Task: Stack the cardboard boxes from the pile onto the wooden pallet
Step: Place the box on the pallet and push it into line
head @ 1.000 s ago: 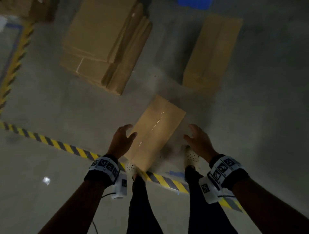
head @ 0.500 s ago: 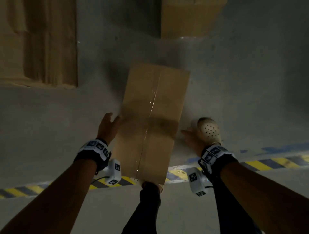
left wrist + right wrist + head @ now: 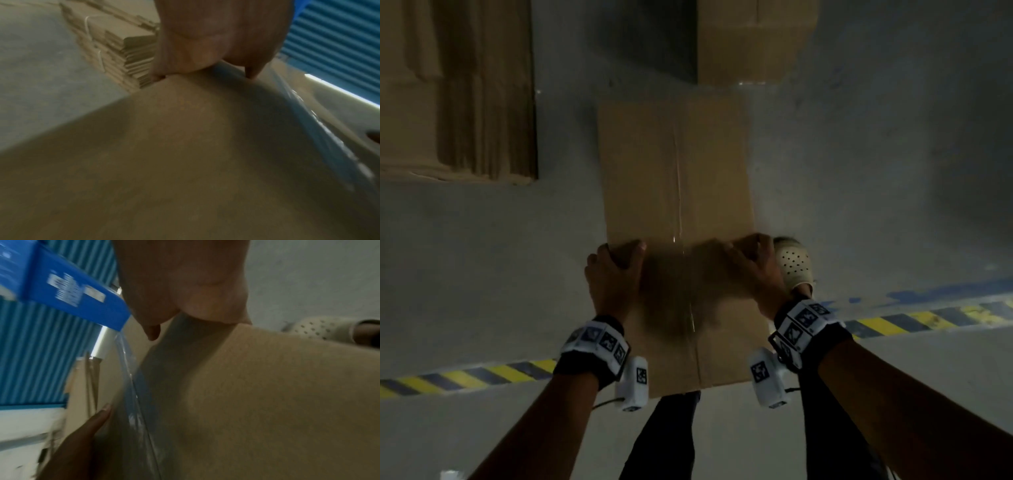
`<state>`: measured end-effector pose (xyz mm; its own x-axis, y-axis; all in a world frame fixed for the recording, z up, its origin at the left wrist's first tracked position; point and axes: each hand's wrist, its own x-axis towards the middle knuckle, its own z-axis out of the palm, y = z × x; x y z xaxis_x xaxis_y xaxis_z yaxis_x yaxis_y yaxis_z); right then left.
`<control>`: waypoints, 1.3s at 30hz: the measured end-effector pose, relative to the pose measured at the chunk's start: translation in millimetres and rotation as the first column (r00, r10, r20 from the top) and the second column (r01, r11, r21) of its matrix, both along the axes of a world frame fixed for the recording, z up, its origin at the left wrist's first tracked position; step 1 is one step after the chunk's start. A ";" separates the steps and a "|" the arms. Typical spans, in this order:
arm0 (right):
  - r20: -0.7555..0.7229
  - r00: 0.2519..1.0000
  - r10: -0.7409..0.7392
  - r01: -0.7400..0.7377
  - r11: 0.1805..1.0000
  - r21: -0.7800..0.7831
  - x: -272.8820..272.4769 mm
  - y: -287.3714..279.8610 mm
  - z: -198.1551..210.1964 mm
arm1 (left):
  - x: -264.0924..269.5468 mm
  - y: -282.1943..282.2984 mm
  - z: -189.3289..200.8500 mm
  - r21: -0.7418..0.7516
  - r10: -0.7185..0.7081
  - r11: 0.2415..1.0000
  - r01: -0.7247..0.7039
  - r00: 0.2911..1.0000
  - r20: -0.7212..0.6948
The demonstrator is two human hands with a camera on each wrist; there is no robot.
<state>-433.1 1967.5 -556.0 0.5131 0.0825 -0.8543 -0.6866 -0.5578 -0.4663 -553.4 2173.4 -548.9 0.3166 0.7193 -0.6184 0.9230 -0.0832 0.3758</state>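
**Grabbing one box, pallet nowhere in sight**

Gripping the taped cardboard box (image 3: pixel 678 192) at both long edges: left hand (image 3: pixel 613 274) and right hand (image 3: pixel 753 267) have fingers curled over its sides, thumbs on top. It sits low over the concrete floor (image 3: pixel 876 188), near our shoe (image 3: pixel 796 263). Flattened cardboard (image 3: pixel 455 89) and another box (image 3: pixel 753 37) wait beyond. So we reckon we're early on.

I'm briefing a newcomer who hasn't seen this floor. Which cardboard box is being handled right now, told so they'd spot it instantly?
Find the yellow-and-black striped floor line. The cardboard box lies across it, gripped by the left hand and right hand. Unlike the box beyond, it has hands on it.
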 end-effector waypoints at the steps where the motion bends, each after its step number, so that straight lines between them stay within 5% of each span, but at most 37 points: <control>1: 0.039 0.999 0.018 -0.018 1.000 -0.001 12.7 -2.5 25.5 | 4.0 -8.0 23.6 0.033 0.009 0.999 -0.010 1.000 0.027; 8: 0.298 0.954 0.037 -0.056 0.997 0.056 87.1 -30.8 205.5 | 65.7 -54.1 192.5 -0.044 0.224 0.974 -0.224 0.896 0.383; 15: 0.595 0.803 0.037 -0.113 0.989 0.092 129.1 -79.8 350.1 | 132.8 -99.0 338.0 -0.051 0.249 0.961 -0.273 0.765 0.595; 27: 0.906 0.383 -0.182 0.105 0.983 0.153 61.6 -161.9 558.8 | 138.9 -149.4 531.1 0.031 -0.059 0.997 0.074 0.423 0.904; 39: 0.950 -0.039 -0.311 0.446 0.845 0.295 -24.6 -351.1 635.8 | 149.5 -343.1 625.6 0.121 -0.186 0.883 0.455 0.102 0.977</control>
<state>-457.7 1616.5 79.9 0.7806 -0.4619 0.4212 0.1948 -0.4605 -0.8660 -403.9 1830.3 76.7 0.9065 0.3088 0.2879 -0.2758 -0.0830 0.9576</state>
